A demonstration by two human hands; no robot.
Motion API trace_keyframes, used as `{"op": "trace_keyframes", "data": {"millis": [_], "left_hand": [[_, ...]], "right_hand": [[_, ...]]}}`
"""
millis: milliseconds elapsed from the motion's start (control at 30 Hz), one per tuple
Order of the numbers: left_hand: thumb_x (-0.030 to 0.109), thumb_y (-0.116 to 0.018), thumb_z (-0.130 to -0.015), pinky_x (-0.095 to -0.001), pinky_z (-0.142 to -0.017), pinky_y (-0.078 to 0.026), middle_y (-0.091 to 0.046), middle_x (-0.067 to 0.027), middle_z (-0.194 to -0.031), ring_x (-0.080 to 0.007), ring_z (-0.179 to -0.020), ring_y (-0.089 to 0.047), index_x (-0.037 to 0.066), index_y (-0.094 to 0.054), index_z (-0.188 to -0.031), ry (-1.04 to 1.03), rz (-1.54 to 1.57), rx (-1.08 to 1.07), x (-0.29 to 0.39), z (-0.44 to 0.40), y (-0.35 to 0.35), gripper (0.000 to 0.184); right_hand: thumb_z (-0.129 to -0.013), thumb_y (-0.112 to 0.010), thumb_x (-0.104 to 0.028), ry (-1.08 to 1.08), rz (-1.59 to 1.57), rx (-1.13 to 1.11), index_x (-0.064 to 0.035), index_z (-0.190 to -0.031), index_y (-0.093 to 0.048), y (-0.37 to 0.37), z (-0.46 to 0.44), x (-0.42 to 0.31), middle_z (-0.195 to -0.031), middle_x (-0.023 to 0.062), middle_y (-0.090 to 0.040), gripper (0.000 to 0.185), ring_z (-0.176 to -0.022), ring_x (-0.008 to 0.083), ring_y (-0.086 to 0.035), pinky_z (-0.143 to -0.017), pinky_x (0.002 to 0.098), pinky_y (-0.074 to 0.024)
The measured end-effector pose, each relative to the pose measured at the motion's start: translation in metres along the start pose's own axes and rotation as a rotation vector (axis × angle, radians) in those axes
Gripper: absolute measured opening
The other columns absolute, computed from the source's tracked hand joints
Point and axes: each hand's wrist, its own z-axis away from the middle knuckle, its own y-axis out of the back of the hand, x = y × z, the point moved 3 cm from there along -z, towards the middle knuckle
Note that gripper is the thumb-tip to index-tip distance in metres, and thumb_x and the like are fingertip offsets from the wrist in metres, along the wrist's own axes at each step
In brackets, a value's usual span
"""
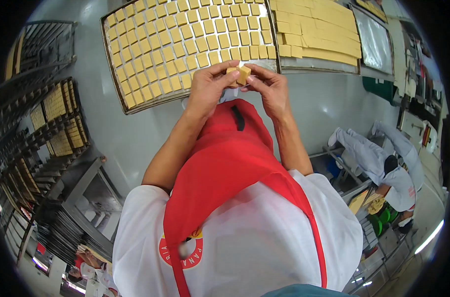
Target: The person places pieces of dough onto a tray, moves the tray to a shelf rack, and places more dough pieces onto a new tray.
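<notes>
Both hands meet over the front edge of a large tray (160,101) that holds rows of small yellow rectangular pieces (154,89). My left hand (212,84) is closed, its thumb and fingers pinching a small yellow piece (231,72). Another yellow piece (244,75) sits between the thumb and fingers of my right hand (268,89), close beside the first. The pieces in the hands touch or nearly touch. Fingertips partly cover both of them.
Right of the tray lie flat yellow strips (319,29), then a metal tray (376,47). Racks with filled trays (61,119) stand at the left. A co-worker (398,183) in white is at the right, near shelves. Another person (86,270) appears at the lower left.
</notes>
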Motion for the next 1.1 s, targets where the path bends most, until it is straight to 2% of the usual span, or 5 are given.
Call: {"op": "trace_keyframes", "data": {"millis": [267,500,567,667,1100], "left_hand": [[0.019,-0.080,-0.093,-0.0223,-0.055,-0.044,-0.073,-0.0032,-0.084,-0.0065,-0.065,-0.059,0.001,-0.075,-0.108,0.105,-0.338,0.046,-0.001,-0.007,-0.006,0.024],[0.017,-0.079,-0.092,-0.0295,-0.057,-0.048,-0.072,-0.0033,-0.080,-0.0118,-0.063,-0.060,0.001,-0.077,-0.103,-0.212,-0.641,0.107,0.001,-0.008,-0.013,0.019],[0.015,-0.076,-0.087,-0.0381,-0.060,-0.052,-0.067,-0.0095,-0.077,-0.0238,-0.068,-0.067,0.007,-0.075,-0.088,-0.656,-1.022,0.233,0.014,0.000,-0.031,0.008],[0.013,-0.073,-0.084,-0.0421,-0.061,-0.053,-0.063,-0.0088,-0.078,-0.0289,-0.072,-0.067,0.008,-0.070,-0.080,-0.805,-1.365,0.146,-0.001,-0.002,-0.038,0.008],[0.008,-0.070,-0.081,-0.0406,-0.061,-0.054,-0.061,-0.0084,-0.073,-0.0268,-0.070,-0.066,0.008,-0.069,-0.076,-0.756,-1.447,0.162,-0.010,-0.006,-0.038,0.005]], "right_hand": [[-0.091,-0.071,0.008,0.197,0.149,0.009,0.0050,-0.124,-0.070,-0.002,0.004,-0.005,-0.120,0.0130,-0.072,0.032,-0.106,0.0204,-0.071,-0.095,0.0321,-0.0576],[-0.089,-0.072,0.007,0.367,0.276,0.074,-0.0009,-0.123,-0.071,0.016,0.001,-0.009,-0.111,0.0094,-0.072,0.035,-0.112,0.0196,-0.066,-0.094,0.0317,-0.0561],[-0.082,-0.077,-0.003,0.657,0.921,0.321,-0.0040,-0.113,-0.074,0.015,0.005,-0.023,-0.101,0.0108,-0.070,0.031,-0.099,0.0290,-0.065,-0.086,0.0408,-0.0523],[-0.081,-0.079,-0.006,0.666,1.363,0.269,-0.0026,-0.111,-0.072,0.012,0.002,-0.029,-0.098,0.0139,-0.070,0.031,-0.093,0.0337,-0.062,-0.083,0.0432,-0.0491],[-0.080,-0.079,-0.012,0.698,1.274,0.269,-0.0053,-0.099,-0.073,0.013,-0.007,-0.020,-0.087,0.0087,-0.071,0.020,-0.081,0.0319,-0.060,-0.079,0.0445,-0.0434]]}}
